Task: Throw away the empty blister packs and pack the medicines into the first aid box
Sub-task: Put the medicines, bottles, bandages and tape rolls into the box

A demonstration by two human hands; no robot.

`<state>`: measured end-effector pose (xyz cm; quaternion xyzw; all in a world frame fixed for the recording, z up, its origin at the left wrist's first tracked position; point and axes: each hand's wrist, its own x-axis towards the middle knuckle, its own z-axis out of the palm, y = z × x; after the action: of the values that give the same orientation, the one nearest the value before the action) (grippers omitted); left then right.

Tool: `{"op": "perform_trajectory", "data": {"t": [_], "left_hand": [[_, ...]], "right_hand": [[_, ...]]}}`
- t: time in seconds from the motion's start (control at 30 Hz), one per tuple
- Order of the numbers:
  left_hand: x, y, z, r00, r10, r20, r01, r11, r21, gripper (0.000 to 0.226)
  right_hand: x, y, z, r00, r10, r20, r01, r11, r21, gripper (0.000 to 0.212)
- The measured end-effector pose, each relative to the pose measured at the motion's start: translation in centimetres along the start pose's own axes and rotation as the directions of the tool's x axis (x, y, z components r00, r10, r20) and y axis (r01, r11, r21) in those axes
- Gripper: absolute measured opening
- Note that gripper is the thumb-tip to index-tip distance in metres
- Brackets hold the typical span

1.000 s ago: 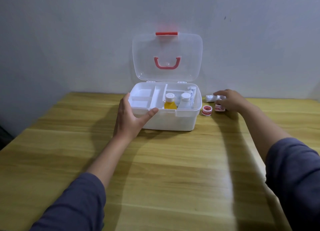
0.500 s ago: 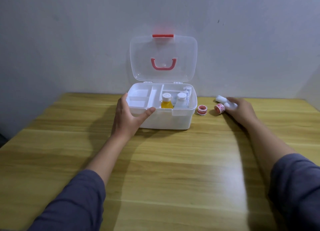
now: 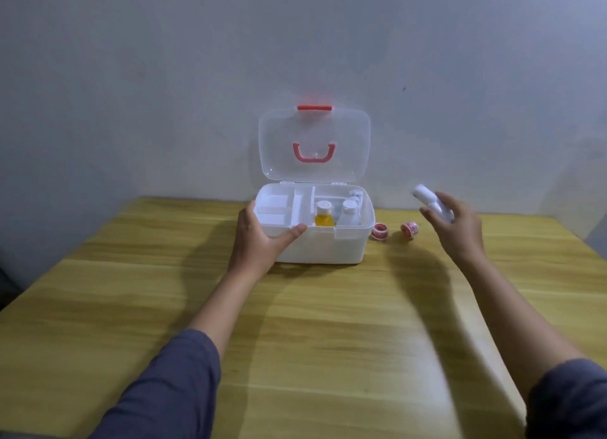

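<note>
The white first aid box (image 3: pixel 328 246) stands open at the table's far side, its clear lid (image 3: pixel 313 143) upright with a red handle. Inside on the right are a bottle of yellow liquid (image 3: pixel 323 215), a white bottle (image 3: pixel 348 213) and a tube. My left hand (image 3: pixel 259 238) grips the box's front left rim. My right hand (image 3: pixel 455 228) is lifted above the table to the right of the box, holding a small white bottle (image 3: pixel 427 197). Two red-and-white tape rolls (image 3: pixel 380 232) (image 3: pixel 409 229) lie on the table beside the box.
The wooden table (image 3: pixel 295 323) runs up to a grey wall right behind the box. The table's right edge slopes off near my right forearm.
My right hand has picked the small white bottle off the table and raised it, leaving the two tape rolls behind. My left hand stays on the box rim.
</note>
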<state>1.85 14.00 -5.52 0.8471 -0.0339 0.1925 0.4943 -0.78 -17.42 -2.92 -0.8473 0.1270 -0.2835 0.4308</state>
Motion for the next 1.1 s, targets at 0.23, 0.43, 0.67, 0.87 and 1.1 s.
{"op": "perform_trajectory", "data": {"t": [0.23, 0.43, 0.67, 0.87, 1.1], "left_hand": [[-0.1, 0.7, 0.5, 0.999, -0.046, -0.02, 0.045, 0.999, -0.011, 0.107], [0.1, 0.7, 0.5, 0.998, -0.064, 0.016, 0.064, 0.997, -0.041, 0.102], [0.2, 0.3, 0.9, 0.999, -0.047, -0.016, 0.046, 0.997, -0.068, 0.103], [0.1, 0.0, 0.9, 0.999, -0.013, -0.032, 0.011, 0.998, -0.065, 0.105], [0.2, 0.2, 0.9, 0.999, -0.047, -0.018, 0.046, 0.996, -0.071, 0.108]], "right_hand": [[-3.3, -13.1, 5.9, 0.907, -0.321, 0.271, 0.292, 0.946, 0.141, 0.045], [-5.0, -15.7, 11.5, 0.807, -0.329, 0.491, 0.431, 0.896, -0.107, 0.038], [-4.1, -15.5, 12.7, 0.726, -0.211, 0.655, 0.564, 0.727, -0.391, 0.052], [-3.7, -15.4, 12.2, 0.749, -0.185, 0.636, 0.501, 0.786, -0.362, 0.036], [-3.9, -14.8, 12.0, 0.868, -0.196, 0.456, 0.308, 0.933, -0.186, 0.027]]}}
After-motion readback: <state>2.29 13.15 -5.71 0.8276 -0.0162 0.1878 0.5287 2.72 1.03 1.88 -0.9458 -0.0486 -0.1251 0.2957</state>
